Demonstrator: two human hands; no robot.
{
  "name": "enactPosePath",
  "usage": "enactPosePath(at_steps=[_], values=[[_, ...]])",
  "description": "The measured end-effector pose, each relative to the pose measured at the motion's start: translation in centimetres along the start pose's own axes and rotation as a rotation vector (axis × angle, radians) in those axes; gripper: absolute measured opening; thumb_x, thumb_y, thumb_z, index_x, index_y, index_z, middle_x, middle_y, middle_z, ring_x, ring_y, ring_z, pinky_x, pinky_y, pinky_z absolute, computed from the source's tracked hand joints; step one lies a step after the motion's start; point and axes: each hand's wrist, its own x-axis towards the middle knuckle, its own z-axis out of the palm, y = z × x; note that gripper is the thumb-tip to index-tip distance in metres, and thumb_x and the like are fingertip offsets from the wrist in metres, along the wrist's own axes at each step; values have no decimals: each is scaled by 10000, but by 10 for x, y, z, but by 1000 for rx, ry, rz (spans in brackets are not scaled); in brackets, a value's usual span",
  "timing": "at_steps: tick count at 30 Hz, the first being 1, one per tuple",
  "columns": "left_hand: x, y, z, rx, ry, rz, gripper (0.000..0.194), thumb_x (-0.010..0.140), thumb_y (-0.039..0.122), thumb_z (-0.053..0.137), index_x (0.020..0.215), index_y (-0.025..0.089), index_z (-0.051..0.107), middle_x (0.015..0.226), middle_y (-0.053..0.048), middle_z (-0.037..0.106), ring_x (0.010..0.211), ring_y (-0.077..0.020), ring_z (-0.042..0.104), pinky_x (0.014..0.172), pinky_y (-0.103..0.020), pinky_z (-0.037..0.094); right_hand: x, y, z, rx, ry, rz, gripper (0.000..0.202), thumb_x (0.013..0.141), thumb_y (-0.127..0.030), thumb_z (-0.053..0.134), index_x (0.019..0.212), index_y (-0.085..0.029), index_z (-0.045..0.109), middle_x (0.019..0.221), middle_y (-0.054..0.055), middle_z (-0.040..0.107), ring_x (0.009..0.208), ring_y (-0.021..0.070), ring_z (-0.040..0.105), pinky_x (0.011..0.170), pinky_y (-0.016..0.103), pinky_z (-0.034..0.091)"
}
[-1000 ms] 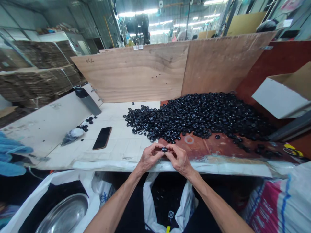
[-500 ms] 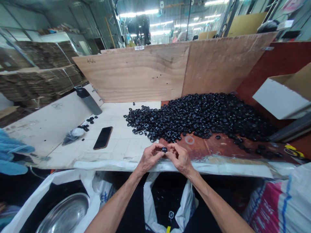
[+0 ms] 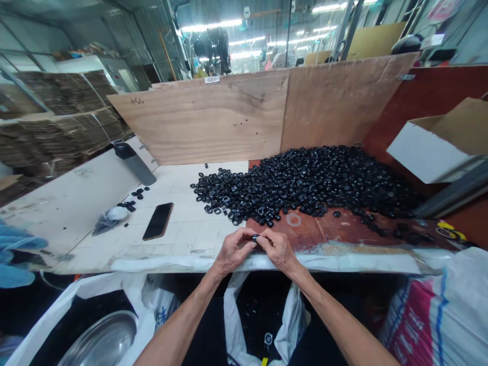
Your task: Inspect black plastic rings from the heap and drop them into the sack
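A small black ring-like part [image 3: 255, 237] is pinched at the table's front edge. My left hand [image 3: 234, 248] holds it from the left between thumb and forefinger. From the right, my right hand [image 3: 277, 248] has thumb and fingertips closed on the same part, hiding some of it. Just beyond the hands spreads a large pile of similar black parts [image 3: 305, 183], thickest toward the right. Below the hands, an open white sack [image 3: 233, 325] holds dark contents too dim to make out.
Left on the table [image 3: 183, 229] are a phone [image 3: 158, 221], a grey bottle [image 3: 135, 163], a small plastic bag [image 3: 111, 218] and loose black parts. A wooden board [image 3: 202, 119] walls the back. A white box [image 3: 423, 152] stands right; a metal bowl [image 3: 102, 340] sits lower left.
My right fingers have closed in around the black part and cover more of it. The whole view has shifted slightly; the pile looks the same.
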Motion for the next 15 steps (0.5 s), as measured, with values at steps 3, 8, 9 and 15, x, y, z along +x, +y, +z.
enactPosePath(at_steps=[3,8,9,15], values=[[-2,4,2,-2,24,-18,253,845,325,681,1020,151,630,978,-69,680,908,-191,666,859,-331,546,-1,-3,-1,2,13,-16,215,940,-334,534,835,-188,650,681,-5,625,565,125,550,562,226,412],[-14,14,9,-126,52,-149,297,823,357,708,1013,146,621,960,-67,696,857,-183,672,803,-312,550,-8,-10,-2,6,-6,-115,189,941,-306,522,874,-200,662,771,29,655,668,157,602,646,254,464],[-17,15,11,-125,54,-154,296,824,358,707,1014,146,625,973,-71,695,865,-184,671,807,-312,549,-10,-10,-2,-7,4,-98,220,951,-307,506,829,-201,655,722,21,638,640,155,594,635,255,460],[-24,16,16,-160,58,-147,276,838,347,698,1018,147,636,966,-72,695,880,-190,672,817,-315,550,-22,-14,-4,46,-3,-110,165,936,-300,534,996,-206,656,883,62,673,799,193,646,711,283,509]])
